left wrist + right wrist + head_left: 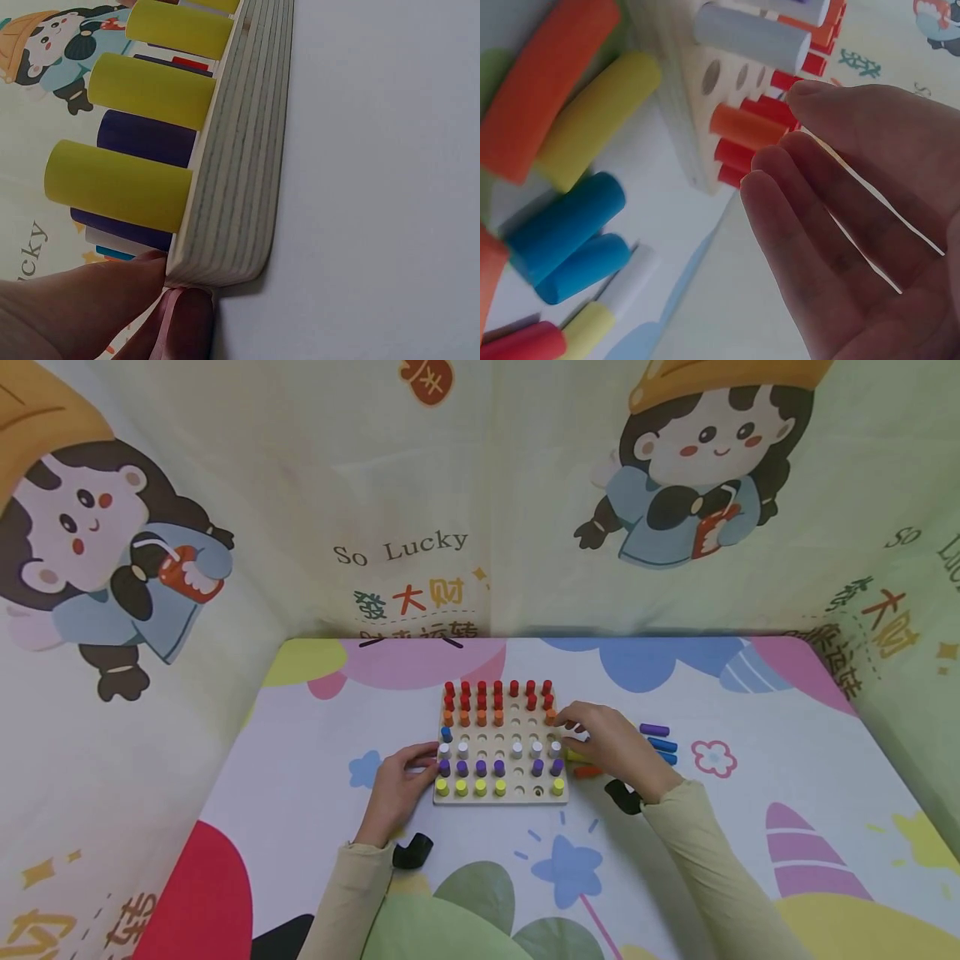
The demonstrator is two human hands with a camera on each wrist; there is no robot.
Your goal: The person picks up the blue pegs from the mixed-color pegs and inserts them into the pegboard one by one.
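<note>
Wooden pegboard point(480, 801): 1, flat on the bench point(300, 827) between the two hands; 7 rows of 7 positions. Count of seated pegs, far row to near row:
- Rows 1–2: 13 red pegs point(482, 688) (7, then 6).
- Row 3: 5 orange pegs point(482, 718), four at left, one at the right end.
- Row 4: 1 blue peg point(446, 734), left end; open holes run to its right.
- Row 5: 5 white pegs point(536, 750), two left, three right.
- Row 6: 6 purple pegs point(481, 768).
- Row 7: 5 yellow pegs point(481, 788).
Total seated: 35, all upright.

Left grip point(396, 787): thumb and finger pinch the board's left edge; left wrist view puts them at the near corner.

Right grip point(618, 745): fingers spread, thumb apart, nothing held; fingertips just beside the right-end orange peg of row 3. Contact: cannot tell.

Loose pegs, lying on the bench right of the board: head view gives 1 loose purple peg point(654, 730) and 2 loose blue pegs point(662, 745), others partly behind the hand. Right wrist view adds 2 loose orange pegs point(547, 90), 2 loose yellow pegs point(600, 116), 1 loose white peg point(630, 281), 1 loose red peg point(525, 343).

Backdrop point(525, 593): 2 large cartoon figures point(693, 485).
</note>
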